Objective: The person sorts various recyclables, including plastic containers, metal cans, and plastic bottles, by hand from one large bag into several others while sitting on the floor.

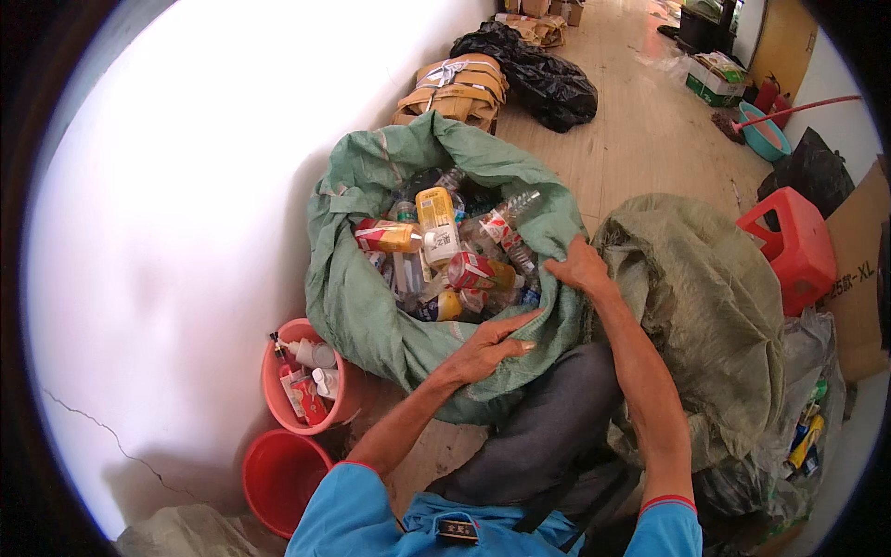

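Observation:
A large green woven sack [355, 306] stands upright before me, its rim rolled outward. Inside it lie several plastic bottles, among them a yellow-and-clear drink bottle [438, 226], a red-and-yellow bottle [387, 236], a red-labelled bottle [482, 271] and a clear bottle [511, 240]. My left hand [487, 351] is on the near right part of the rim, thumb and fingers around a fold of the fabric. Farther up the right side, my right hand [576, 266] grips the rim, with some fingers hidden by the cloth.
A pink bucket [270, 390] with bottles and a red bucket [285, 480] stand left, by the wall. A second, olive woven sack [696, 313] and a red plastic jug [807, 250] are at right. Beyond are tied cardboard [456, 90] and a black plastic bag [557, 90].

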The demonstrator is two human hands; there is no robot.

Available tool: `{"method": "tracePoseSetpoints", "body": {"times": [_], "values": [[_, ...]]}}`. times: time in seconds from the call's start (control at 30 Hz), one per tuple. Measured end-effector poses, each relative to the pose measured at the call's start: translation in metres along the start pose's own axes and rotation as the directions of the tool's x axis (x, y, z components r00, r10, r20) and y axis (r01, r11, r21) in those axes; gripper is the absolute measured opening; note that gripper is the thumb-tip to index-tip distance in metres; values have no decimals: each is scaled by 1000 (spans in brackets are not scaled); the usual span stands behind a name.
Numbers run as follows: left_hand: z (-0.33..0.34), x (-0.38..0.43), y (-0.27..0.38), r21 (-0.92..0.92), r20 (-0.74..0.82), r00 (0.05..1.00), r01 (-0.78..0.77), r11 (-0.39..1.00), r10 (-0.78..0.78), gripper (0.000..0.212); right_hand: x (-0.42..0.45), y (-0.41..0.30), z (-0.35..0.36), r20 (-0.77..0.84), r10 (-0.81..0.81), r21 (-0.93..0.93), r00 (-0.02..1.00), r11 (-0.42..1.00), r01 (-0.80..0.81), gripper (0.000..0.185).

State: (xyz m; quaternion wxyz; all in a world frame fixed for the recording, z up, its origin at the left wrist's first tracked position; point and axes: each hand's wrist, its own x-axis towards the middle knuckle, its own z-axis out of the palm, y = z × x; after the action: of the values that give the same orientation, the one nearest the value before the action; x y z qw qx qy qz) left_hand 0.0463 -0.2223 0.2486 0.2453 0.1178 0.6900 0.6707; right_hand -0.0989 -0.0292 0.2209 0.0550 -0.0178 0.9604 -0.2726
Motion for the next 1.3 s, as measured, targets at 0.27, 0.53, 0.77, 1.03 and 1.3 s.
{"method": "tracePoseSetpoints", "body": {"times": [0.27,0.53,0.77,1.03,1.3], "values": [[-7,2,5,36,-77,985,-155,987,157,54,10,2,-49,-460,99,542,883,819,190,29],[-28,-21,-6,-33,-61,998,32,999,-34,48,-6,0,-67,-394,-38,486,918,839,243,33],[-52,-17,-27,-28,-122,988,89,996,-92,46,-13,29,-62,-273,147,684,951,725,84,33],[-210,-40,-61,755,-655,671,568,328,347,43,-45,73,-53,-155,105,614,982,789,12,28],[-293,-77,-56,490,-871,489,871,30,36,87,-43,51,-55,-23,-29,634,999,772,37,25]]}}
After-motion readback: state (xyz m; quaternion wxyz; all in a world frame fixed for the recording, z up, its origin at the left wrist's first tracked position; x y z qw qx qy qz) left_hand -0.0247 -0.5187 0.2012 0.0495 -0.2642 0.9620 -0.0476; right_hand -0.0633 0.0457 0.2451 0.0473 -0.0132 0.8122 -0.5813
